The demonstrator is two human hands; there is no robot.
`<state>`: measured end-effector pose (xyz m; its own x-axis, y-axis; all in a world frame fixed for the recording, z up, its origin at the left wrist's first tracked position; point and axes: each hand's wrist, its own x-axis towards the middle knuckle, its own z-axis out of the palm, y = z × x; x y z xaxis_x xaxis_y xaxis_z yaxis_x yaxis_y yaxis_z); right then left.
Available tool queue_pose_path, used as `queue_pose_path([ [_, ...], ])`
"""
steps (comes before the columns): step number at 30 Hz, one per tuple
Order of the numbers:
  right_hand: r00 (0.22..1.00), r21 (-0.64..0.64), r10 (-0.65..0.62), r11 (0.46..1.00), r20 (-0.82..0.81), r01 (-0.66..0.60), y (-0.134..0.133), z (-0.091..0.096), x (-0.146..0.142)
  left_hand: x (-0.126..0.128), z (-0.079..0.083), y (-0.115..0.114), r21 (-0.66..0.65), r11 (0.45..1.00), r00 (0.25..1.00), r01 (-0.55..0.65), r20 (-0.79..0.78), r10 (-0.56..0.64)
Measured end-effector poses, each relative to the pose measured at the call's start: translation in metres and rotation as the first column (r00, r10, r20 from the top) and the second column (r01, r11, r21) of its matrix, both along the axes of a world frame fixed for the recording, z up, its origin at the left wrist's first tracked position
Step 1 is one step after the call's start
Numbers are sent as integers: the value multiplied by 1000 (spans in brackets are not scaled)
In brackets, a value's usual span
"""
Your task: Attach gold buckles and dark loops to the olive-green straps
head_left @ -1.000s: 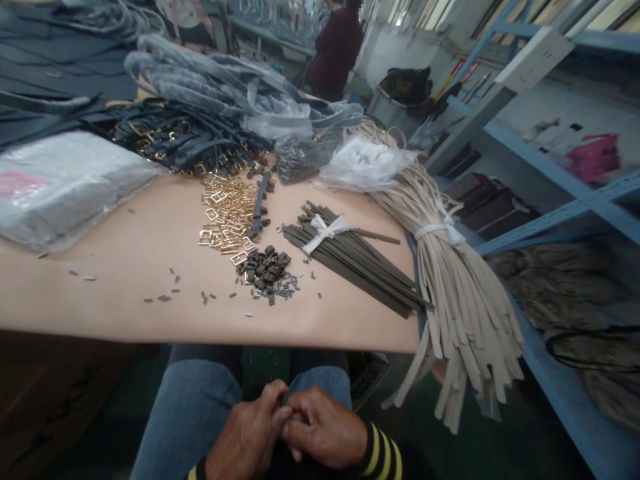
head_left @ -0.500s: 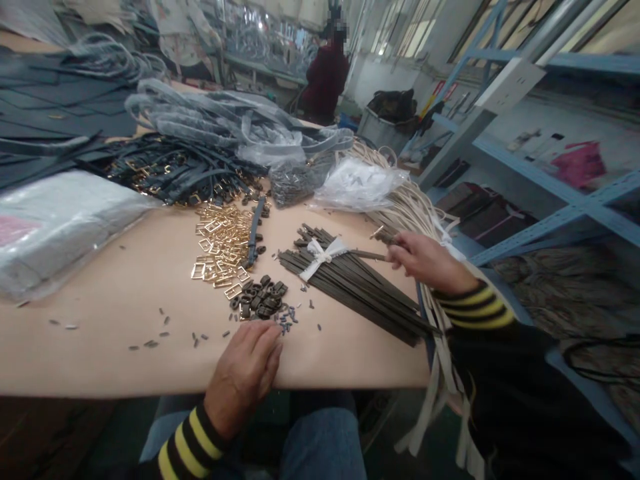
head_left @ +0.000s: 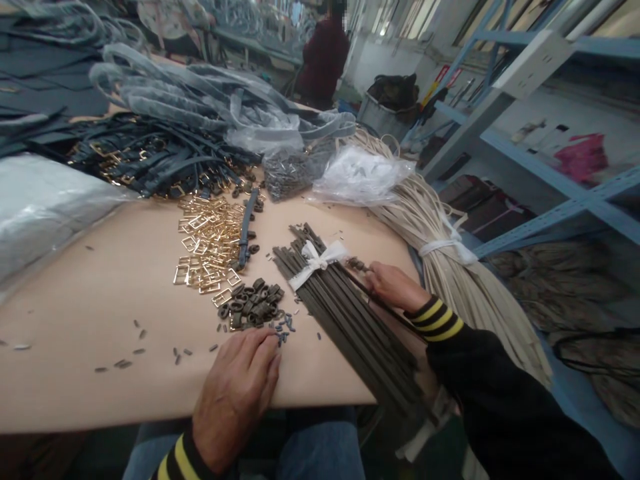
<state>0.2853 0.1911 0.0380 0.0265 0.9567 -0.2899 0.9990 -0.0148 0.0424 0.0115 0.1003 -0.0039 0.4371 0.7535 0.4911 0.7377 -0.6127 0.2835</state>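
The right hand [head_left: 395, 287] is curled closed around a thin dark strap [head_left: 385, 305], which slants from near a white ribbon bow [head_left: 317, 262] down toward the right sleeve. The strap lies across the top of a bundle of dark strips [head_left: 345, 327] tied with that bow. The bundle's long axis runs from the far upper left to the near lower right, and its near ends stick out past the edge of the desk [head_left: 100, 287].

The left hand [head_left: 235, 397] lies open on the desk, its fingertips touching the edge of a heap of small dark loops [head_left: 253, 307]. Tiny dark metal bits [head_left: 285, 327] are scattered just beside them. Gold buckles [head_left: 205, 247] lie in a loose pile beyond the loops. Farther back sit plastic bags of dark straps [head_left: 195, 100], and a tied bunch of beige straps [head_left: 465, 287] lies to the right, beside a blue metal shelf [head_left: 550, 187].
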Motion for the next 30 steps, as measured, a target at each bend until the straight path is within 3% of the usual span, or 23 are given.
queue_pose_path([
  [4,991,124,-113,987,64,105,16,8,19,-2,4,-3,-40,999,998,9,60,-6],
  [7,988,220,-139,968,69,120,23,16,22,-3,17,3,-55,998,995,4,97,2],
  [9,998,241,-60,969,7,56,22,19,14,0,30,16,-110,994,997,12,81,-3],
  [11,986,224,104,972,-130,-73,20,18,0,8,42,35,-225,974,1000,16,6,-15],
  [13,939,218,237,958,-248,-185,22,15,-13,21,51,57,-344,938,987,-30,-158,-27],
  [15,922,214,274,952,-273,-219,29,9,-23,36,56,77,-398,913,950,-87,-309,-44],
  [20,934,212,231,961,-273,-176,54,-2,-31,55,51,107,-404,906,886,-128,-457,-78],
  [30,861,279,174,959,-477,-39,91,-7,-42,45,45,171,-354,900,917,-253,-385,106],
])
